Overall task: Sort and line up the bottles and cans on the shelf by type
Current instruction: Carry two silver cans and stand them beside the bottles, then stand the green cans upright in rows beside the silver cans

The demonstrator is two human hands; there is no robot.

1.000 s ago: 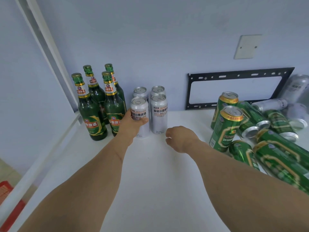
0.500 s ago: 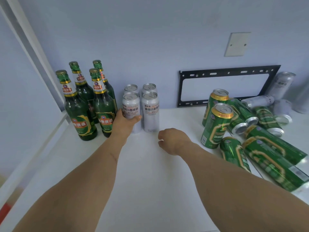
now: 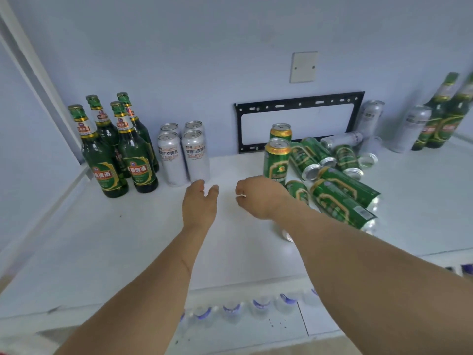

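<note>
Silver cans (image 3: 183, 156) squared at shelf (image 3: 128, 239) back-left. Your left hand (image 3: 199, 203) relaxed and empty, right hand (image 3: 258, 196) loosely curled, holding nothing. Next: stand the toppled green cans (image 3: 340, 193).

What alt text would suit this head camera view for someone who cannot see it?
Two bare hands, left hand and right hand, hover empty over a white shelf. Upright green bottles and silver cans stand left; green cans lie jumbled right.
</note>
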